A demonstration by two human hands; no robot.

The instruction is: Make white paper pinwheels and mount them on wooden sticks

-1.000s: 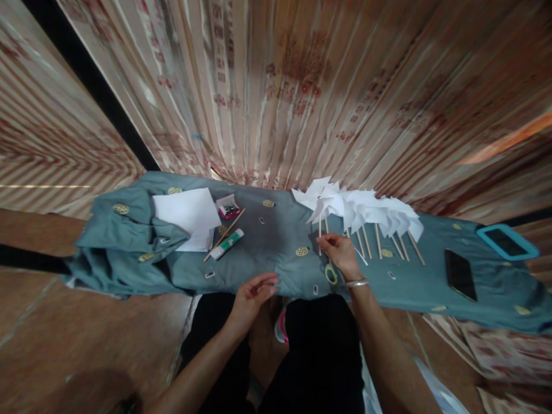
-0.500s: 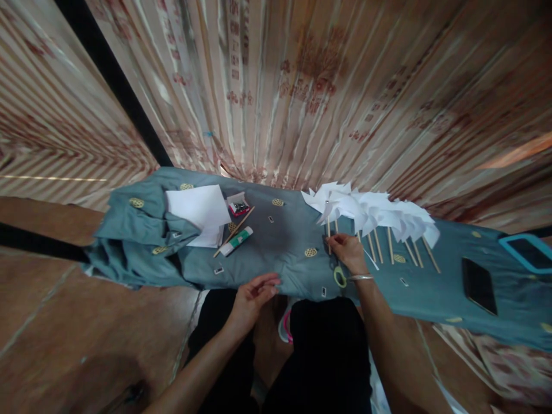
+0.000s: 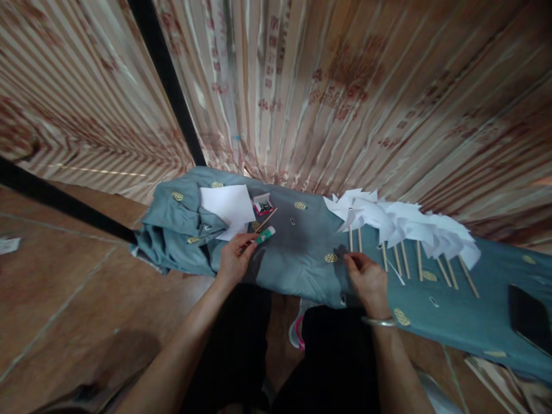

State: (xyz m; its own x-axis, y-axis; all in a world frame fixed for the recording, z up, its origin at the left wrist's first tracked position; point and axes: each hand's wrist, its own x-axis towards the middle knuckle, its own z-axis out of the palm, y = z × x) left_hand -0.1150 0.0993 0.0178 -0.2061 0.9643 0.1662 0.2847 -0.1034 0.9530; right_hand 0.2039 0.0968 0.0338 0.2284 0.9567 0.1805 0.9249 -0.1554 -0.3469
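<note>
My left hand [image 3: 236,257] has its thumb and fingers closed on the near end of a green and white glue stick [image 3: 266,234]. A thin wooden stick [image 3: 268,218] lies just behind it. My right hand [image 3: 368,282] is over the cloth, fingers curled together; whatever they may hold is hidden. Beyond it lies an overlapping row of white paper pinwheels [image 3: 401,221] on wooden sticks [image 3: 420,261]. The leftmost stick ends lie close to my right fingertips. The scissors seen earlier are out of sight.
White paper sheets [image 3: 226,204] lie at the left beside a small open box [image 3: 263,205] of small metal pieces. A dark phone [image 3: 530,316] rests at the right. The green cloth [image 3: 297,259] covers a narrow table against a curtain [image 3: 293,115]. Dark poles [image 3: 168,80] stand at the left.
My left hand has gone from the table's front edge to the glue stick and closed on it. My right hand has drawn back from the leftmost pinwheel's stick. The view has shifted left.
</note>
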